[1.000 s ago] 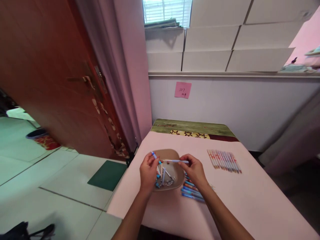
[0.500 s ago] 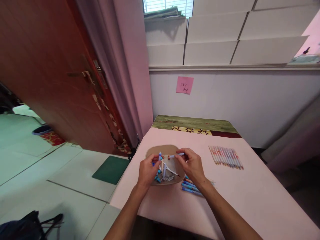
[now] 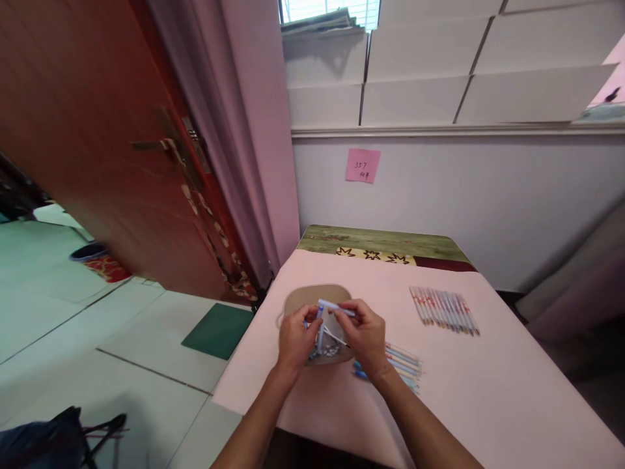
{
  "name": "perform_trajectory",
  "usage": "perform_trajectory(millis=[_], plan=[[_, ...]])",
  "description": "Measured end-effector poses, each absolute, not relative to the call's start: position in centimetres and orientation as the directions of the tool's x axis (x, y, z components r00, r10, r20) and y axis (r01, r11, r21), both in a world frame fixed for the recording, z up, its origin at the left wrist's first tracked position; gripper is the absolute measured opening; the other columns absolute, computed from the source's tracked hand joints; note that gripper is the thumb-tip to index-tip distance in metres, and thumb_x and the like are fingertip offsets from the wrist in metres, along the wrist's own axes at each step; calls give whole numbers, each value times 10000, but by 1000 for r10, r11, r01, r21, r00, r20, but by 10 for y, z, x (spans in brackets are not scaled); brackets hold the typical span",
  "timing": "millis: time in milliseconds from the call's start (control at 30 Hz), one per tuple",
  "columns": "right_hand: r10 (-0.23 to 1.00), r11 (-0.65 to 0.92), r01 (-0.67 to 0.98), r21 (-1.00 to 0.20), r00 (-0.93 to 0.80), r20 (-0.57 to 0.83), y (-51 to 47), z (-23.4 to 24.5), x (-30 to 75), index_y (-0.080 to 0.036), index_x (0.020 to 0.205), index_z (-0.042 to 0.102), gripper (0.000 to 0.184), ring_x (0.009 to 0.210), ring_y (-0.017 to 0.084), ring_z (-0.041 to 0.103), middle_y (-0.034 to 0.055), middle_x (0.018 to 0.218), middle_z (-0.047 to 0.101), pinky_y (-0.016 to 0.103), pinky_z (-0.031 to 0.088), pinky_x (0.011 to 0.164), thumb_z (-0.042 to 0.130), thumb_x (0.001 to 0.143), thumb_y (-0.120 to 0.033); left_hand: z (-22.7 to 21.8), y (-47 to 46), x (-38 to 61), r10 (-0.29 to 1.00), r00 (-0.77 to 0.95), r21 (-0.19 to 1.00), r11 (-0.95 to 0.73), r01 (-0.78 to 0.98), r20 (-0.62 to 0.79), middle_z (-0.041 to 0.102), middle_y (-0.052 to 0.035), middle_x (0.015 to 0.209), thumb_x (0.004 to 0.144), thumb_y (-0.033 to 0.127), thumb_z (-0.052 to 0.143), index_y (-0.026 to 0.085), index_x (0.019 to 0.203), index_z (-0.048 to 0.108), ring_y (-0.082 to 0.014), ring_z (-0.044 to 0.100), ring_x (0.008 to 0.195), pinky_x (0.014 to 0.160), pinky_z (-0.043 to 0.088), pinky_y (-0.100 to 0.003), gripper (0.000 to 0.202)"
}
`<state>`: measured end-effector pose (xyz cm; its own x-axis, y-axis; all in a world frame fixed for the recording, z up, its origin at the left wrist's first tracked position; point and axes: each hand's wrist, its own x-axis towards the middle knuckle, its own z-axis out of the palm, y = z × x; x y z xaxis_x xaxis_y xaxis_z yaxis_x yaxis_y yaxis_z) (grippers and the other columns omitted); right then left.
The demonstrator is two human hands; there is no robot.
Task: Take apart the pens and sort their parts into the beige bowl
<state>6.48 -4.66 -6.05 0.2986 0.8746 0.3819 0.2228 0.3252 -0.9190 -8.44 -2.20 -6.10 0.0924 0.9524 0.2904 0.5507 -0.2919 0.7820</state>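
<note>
Above a beige plastic basket (image 3: pixel 317 294), my two hands meet. My left hand (image 3: pixel 297 339) is closed on a slim blue pen part (image 3: pixel 320 314) that stands nearly upright between thumb and fingers. My right hand (image 3: pixel 365 335) pinches a pale blue pen barrel (image 3: pixel 336 307), tilted sideways, its far end close to the top of the left hand's piece; whether they touch I cannot tell. Small white and grey pen pieces (image 3: pixel 328 350) lie in the basket, partly hidden by my hands. Under my right wrist is a group of blue and pale pens (image 3: pixel 403 365).
A neat row of pale pens with reddish marks (image 3: pixel 444 310) lies on the right of the pink-covered table (image 3: pixel 498 384). A wall with a pink note (image 3: pixel 362 165) stands behind. At the left are a brown door (image 3: pixel 97 130) and a green mat (image 3: pixel 217 331).
My right hand has brought the pale barrel left and turned it, so its end is now by the left hand's piece. My left hand has shifted slightly right.
</note>
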Motion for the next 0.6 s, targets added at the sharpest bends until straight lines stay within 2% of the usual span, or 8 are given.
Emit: perform_trajectory(millis=[67,200,333,433,533,600], plan=[[833,337,174,-925,403,379,-46,-60,67,-177,911,644,219,622,147,663,36,788,704,234,537,578,637,814,-373,-60,-22,-84,952,85,790,-292,539,293,741,-10,807,746,187,622,217,857,695,-174,680,753,718,511,-286,136],[886,319,272,-908,255,388,-44,-57,71,-185,819,668,173,563,131,622,10,690,688,220,502,549,662,792,-356,-58,-22,-84,951,80,763,-289,578,300,737,-8,792,738,185,635,214,836,691,-173,677,751,710,503,-285,116],[844,319,253,-913,363,395,-44,-58,72,-177,884,646,200,614,138,632,26,730,693,222,502,569,626,827,-367,-58,-22,-84,946,80,746,-298,596,314,732,-8,778,735,201,639,214,816,689,-176,675,747,709,502,-287,96],[888,328,306,-894,221,402,-45,-59,73,-183,819,650,187,572,132,618,13,676,680,217,488,548,641,810,-370,-59,-21,-85,953,89,777,-290,558,291,735,-19,795,738,226,635,210,819,691,-186,677,769,723,508,-298,99],[879,291,278,-915,301,370,-47,-55,75,-187,859,626,190,590,134,631,18,711,692,221,499,564,612,834,-375,-61,-18,-88,970,57,879,-238,413,236,734,-32,800,733,276,650,201,837,682,-192,678,762,725,518,-309,132],[866,282,281,-918,337,369,-48,-52,78,-190,949,607,202,636,142,652,26,769,709,230,510,598,582,856,-368,-60,-17,-91,984,-16,965,-173,199,179,734,-45,836,733,322,657,186,929,657,-192,685,750,705,528,-313,238]])
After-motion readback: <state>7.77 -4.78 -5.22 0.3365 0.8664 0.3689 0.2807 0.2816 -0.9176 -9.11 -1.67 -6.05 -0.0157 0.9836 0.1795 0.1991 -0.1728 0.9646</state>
